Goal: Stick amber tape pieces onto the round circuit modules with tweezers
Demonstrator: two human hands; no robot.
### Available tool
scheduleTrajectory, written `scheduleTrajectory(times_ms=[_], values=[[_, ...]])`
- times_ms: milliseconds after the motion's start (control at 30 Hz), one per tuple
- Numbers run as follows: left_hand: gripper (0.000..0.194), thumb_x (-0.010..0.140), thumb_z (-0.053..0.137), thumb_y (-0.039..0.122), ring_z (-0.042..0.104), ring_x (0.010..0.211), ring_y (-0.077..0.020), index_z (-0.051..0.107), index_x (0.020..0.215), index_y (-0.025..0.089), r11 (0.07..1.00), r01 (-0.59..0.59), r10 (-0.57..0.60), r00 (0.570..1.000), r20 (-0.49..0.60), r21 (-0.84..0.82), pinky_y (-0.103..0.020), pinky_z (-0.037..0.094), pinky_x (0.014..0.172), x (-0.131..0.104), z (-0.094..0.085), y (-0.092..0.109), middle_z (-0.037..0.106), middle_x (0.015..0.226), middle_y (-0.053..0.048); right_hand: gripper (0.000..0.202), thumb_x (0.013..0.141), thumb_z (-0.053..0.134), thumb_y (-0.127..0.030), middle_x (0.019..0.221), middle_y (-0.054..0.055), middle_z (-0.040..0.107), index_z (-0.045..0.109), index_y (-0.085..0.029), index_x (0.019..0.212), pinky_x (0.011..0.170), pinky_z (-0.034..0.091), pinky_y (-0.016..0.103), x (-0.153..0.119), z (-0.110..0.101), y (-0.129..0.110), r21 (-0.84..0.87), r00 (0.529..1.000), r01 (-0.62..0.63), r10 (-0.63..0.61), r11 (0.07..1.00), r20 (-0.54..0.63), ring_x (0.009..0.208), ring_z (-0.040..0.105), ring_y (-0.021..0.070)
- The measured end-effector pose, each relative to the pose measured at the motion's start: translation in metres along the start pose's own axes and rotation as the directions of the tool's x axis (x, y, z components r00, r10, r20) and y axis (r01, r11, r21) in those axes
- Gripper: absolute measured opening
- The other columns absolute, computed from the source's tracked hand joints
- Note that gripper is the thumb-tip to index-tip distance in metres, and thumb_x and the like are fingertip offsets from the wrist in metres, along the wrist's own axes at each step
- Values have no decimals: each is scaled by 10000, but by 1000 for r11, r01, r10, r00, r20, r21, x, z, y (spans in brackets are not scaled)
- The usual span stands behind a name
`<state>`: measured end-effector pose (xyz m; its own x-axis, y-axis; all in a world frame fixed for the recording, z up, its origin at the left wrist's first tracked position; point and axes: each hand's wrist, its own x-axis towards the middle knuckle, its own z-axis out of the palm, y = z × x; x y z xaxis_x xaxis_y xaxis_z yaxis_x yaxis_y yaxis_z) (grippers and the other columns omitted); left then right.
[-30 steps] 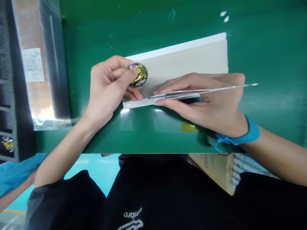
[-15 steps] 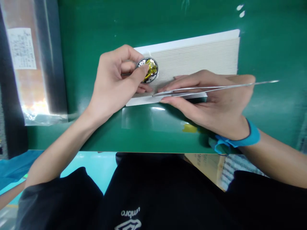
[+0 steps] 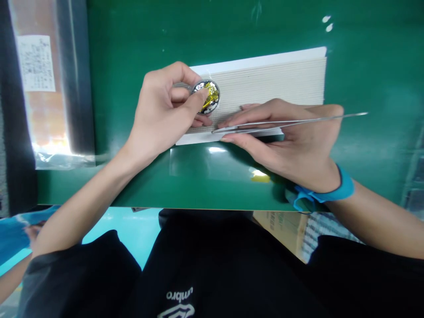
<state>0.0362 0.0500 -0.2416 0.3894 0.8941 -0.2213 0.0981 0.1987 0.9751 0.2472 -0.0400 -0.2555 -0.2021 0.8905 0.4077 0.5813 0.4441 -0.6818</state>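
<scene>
My left hand (image 3: 168, 108) is closed on a small round metal-rimmed part (image 3: 213, 95) with shiny yellow on its face, gripped between thumb and fingers. Between the thumb and fingers of my right hand (image 3: 285, 132) is a pair of long thin metal tweezers (image 3: 308, 120), their tips pointing left and their back end sticking out past the hand. Under both hands lies a pale, finely ridged pad (image 3: 274, 81) with white borders. The tweezer tips rest at or just above its near edge; contact is unclear.
A clear plastic bag with a written label (image 3: 35, 63) lies on the green table (image 3: 139, 31) at the left, beside a dark block (image 3: 18, 132). A yellow piece (image 3: 260, 176) is near the front edge. Another person's arm (image 3: 15, 274) shows at lower left.
The view has shifted slightly. Both hands keep their hold and nearly the same pose over the pad. At lower left, another person's hand has come into view.
</scene>
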Motion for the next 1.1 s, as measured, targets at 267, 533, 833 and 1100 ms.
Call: scheduleTrajectory(times_ms=[267,533,833,1100], values=[[231,1009,782,101,804,586,-191,693,813,185,999,-16,17,999,-38,32,-238,632,579,-2,5,3,771,622,14,133,951,936,-254,890,2,838,810,-231,912,586,574,259,12,0,7,138,997,-46,54,989,-55,710,782,140],[181,957,901,284,682,474,-144,800,828,208,994,-106,106,992,66,-3,-266,525,448,-7,0,3,751,649,-6,203,1046,840,-420,907,62,850,864,-223,1004,543,508,295,21,-7,-2,202,962,-8,63,979,-266,688,751,152],[217,946,828,119,696,612,-112,762,753,192,993,0,23,980,198,-117,-227,562,557,-28,16,22,724,679,10,211,1094,760,-429,1045,35,871,903,-278,1126,602,673,331,7,-21,-6,173,992,114,-102,978,-74,794,837,202],[232,970,775,98,524,419,-64,764,772,217,994,-8,28,982,187,-109,-223,377,373,-30,16,19,706,643,27,399,1152,594,-623,1055,17,866,893,-360,1175,769,727,267,1,-32,-10,173,995,-7,-11,985,101,934,857,175]])
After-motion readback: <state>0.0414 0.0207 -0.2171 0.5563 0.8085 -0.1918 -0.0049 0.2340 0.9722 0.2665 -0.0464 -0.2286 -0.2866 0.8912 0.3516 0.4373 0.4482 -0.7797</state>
